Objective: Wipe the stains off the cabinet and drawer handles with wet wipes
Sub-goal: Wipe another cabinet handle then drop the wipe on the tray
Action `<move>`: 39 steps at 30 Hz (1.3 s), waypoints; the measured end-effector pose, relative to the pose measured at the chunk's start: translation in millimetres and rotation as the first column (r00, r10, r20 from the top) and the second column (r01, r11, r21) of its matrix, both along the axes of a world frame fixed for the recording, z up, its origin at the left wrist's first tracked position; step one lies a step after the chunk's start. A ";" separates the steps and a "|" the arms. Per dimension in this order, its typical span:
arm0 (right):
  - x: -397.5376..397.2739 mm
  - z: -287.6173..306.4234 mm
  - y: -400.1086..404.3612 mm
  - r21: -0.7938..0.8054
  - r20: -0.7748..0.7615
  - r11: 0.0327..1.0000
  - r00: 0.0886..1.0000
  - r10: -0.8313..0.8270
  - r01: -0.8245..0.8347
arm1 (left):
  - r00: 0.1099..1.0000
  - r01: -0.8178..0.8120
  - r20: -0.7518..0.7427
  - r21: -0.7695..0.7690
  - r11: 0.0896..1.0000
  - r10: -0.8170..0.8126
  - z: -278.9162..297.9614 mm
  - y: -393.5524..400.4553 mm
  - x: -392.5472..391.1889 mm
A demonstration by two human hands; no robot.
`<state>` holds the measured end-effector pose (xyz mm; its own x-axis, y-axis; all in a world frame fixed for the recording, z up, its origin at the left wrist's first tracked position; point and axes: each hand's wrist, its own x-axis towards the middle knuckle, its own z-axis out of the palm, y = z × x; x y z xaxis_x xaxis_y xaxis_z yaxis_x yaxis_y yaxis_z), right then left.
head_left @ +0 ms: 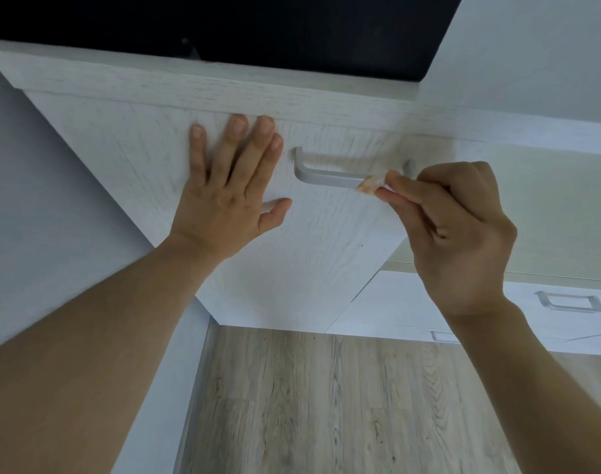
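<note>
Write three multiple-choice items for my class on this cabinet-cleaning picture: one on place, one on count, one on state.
1. Where does the left hand rest?
A. flat on the white wood-grain cabinet door
B. on the floor
C. on the handle

2. How many silver metal bar handles show in full?
A. one
B. two
C. five

3. How does the small white wet wipe look?
A. spotless
B. stained orange
C. black

Key: 1 A, fingers spread on the panel; 2 B, the near handle and a drawer handle; 3 B, orange marks where the right hand pinches it.

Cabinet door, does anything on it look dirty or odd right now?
The wet wipe pinched in the right hand shows orange-brown staining where it meets the handle. A small reddish speck sits on the door below. Nothing looks damaged.
</note>
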<state>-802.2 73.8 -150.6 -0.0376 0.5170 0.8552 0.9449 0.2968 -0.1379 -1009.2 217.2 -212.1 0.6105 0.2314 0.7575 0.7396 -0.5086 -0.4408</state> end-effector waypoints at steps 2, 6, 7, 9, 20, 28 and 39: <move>2.9 -0.7 -2.1 0.009 -0.012 1.000 1.000 -0.007 0.007 | 1.000 -0.003 -0.001 -0.021 1.000 0.003 1.0 -2.6 0.5; 4.5 -1.0 -5.2 0.012 -0.046 0.999 0.998 -0.035 0.035 | 0.999 -0.041 -0.027 -0.049 0.998 0.040 5.2 -10.3 -2.3; 4.7 -1.0 -6.1 0.008 -0.050 0.999 0.998 -0.048 0.048 | 0.999 -0.042 -0.031 -0.074 0.996 0.040 7.3 -13.6 -3.5; 4.6 0.8 -8.7 -0.017 -0.077 0.997 0.994 -0.082 0.081 | 0.998 -0.039 -0.045 -0.151 0.988 0.033 13.1 -23.6 -5.9; -9.9 67.8 -28.6 -0.349 -0.054 0.928 0.985 -0.163 0.134 | 0.966 -0.158 -0.256 -0.508 0.847 0.027 97.2 -83.2 -30.7; -51.2 193.8 -5.1 -0.455 -0.172 0.882 0.961 -0.218 0.118 | 0.943 -0.305 -0.312 -0.679 0.668 0.113 212.0 -85.7 -53.4; -67.2 323.3 11.9 -0.491 -0.249 0.871 0.959 -0.133 -0.007 | 0.938 -0.344 -0.238 -0.585 0.734 0.250 346.1 -94.9 -62.6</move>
